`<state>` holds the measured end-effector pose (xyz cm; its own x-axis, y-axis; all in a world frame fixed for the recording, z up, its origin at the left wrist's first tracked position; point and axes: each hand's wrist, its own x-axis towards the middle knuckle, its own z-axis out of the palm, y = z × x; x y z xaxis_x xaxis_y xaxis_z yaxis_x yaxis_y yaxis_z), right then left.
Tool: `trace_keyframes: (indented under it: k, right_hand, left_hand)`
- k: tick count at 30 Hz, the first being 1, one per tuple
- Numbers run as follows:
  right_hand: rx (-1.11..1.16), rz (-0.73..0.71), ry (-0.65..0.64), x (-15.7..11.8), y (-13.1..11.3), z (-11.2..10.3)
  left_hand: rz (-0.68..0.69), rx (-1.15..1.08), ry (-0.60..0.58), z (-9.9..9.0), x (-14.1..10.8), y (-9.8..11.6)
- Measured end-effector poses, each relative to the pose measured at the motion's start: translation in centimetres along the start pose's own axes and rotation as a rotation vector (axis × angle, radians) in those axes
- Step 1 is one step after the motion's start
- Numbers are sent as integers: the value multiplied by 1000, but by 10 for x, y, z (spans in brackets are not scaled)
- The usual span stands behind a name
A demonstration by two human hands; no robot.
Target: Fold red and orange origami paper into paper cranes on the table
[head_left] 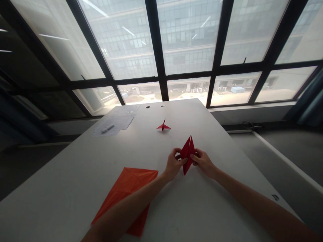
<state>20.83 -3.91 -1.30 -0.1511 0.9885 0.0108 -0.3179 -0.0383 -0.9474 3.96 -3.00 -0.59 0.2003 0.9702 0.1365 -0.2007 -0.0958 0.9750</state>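
Centre-right of frame: our left hand (174,163) and right hand (203,162) pinch red folded paper (186,155) between fingers. Orange sheet (131,181) lower left, partly under left forearm.

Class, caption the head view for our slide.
Two hands hold a folded red paper above a white table, orange paper nearby.

White table (202,208) under orange paper (131,181).

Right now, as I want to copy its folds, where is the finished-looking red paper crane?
The crane stands on the white table, mid-picture in the head view, beyond the hands and right of the papers.
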Motion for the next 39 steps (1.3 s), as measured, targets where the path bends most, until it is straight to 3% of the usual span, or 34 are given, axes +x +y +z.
trace_keyframes:
  k: [8,13,23,29,33,39]
  right_hand:
    - [-129,8,34,-2,-4,5]
    - [-128,-10,24,0,-2,-1]
    - [-139,-85,135,-1,-8,0]
    - [-130,-77,115,-1,-6,0]
    - [-161,-124,81,-2,-9,2]
    - [-277,-222,97,1,-4,-1]
  left_hand:
    - [-7,19,-42,3,-4,0]
    - [36,25,44,-2,1,0]
    - [-150,-88,-71,-3,1,-1]
    - [-94,7,-9,-3,3,-2]
    - [-123,62,-48,-3,4,-4]
    - [-20,112,-135,-3,4,-1]
